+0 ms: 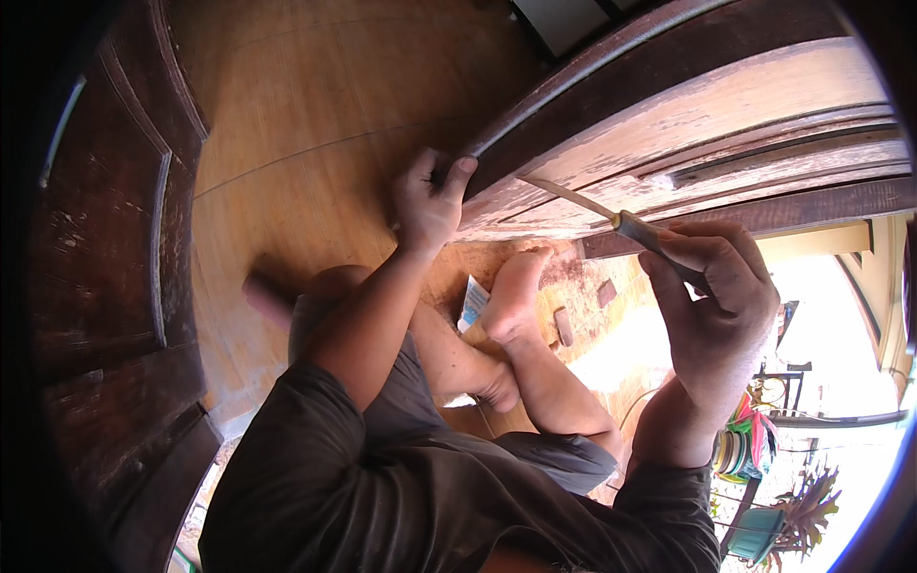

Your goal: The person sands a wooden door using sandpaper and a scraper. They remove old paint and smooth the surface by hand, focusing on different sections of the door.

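Note:
A dark wooden door (573, 114) with partly stripped, pale panels stands in front of me. My left hand (433, 204) grips the door's near edge, thumb on the face and fingers partly hidden behind. In my right hand (709, 301) is a hand tool (634, 228) with a worn handle and a narrow, tapering blade, perhaps a knife or scraper. The blade's tip meets the door face beside the dark frame strip, a little right of my left hand. Reddish-brown dust (566, 276) lies on the floor at the door's foot.
My crossed bare legs and feet (509, 322) are below the door. Near them lie a printed packet (473, 304) and small blocks (564, 326). Another dark panelled door (100, 236) stands at left. A potted plant (756, 533) is at lower right.

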{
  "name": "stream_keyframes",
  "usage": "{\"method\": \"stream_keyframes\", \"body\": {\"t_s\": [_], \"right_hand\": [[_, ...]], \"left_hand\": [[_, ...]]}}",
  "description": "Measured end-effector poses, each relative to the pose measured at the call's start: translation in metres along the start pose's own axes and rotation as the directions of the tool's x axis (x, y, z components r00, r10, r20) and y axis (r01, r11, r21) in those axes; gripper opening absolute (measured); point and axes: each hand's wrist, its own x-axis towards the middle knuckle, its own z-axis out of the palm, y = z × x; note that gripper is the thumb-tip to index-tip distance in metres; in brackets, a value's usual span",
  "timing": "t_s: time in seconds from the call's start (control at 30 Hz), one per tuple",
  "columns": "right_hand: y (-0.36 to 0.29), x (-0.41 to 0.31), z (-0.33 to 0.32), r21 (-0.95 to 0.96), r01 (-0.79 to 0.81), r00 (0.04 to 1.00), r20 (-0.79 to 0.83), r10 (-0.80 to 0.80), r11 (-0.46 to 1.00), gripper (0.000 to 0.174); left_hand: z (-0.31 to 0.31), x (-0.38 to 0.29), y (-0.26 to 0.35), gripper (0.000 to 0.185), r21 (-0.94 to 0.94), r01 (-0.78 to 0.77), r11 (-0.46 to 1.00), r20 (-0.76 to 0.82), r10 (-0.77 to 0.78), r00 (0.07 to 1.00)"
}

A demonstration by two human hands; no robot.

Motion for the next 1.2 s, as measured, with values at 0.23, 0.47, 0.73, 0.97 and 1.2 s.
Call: {"method": "stream_keyframes", "body": {"t_s": [0.23,0.47,0.73,0.97,1.2], "right_hand": [[-0.006,0.008,0.021,-0.027,0.012,0.969,0.245,-0.005,1.0,0.018],[-0.005,-0.002,0.02,0.047,-0.045,0.991,0.127,0.039,0.998,0.019],[-0.005,0.005,0.051,-0.007,-0.081,0.962,0.26,0.08,0.997,0.018],[0.005,-0.012,-0.033,-0.137,-0.052,0.99,-0.138,0.033,0.989,0.033],[0.005,-0.007,-0.032,-0.079,-0.001,0.99,-0.141,-0.01,0.997,0.032]], "left_hand": [[0.004,-0.006,0.001,0.039,-0.155,-0.009,0.988,0.013,0.011,1.0],[-0.001,-0.007,0.005,0.039,0.039,0.021,0.999,0.051,-0.023,0.998],[-0.004,-0.008,0.008,0.042,0.127,0.099,0.987,0.047,-0.105,0.993],[0.003,-0.009,0.006,0.043,-0.047,-0.059,0.997,0.017,0.06,0.998],[-0.002,-0.007,0.005,0.041,-0.013,0.006,1.0,0.041,-0.005,0.999]]}}
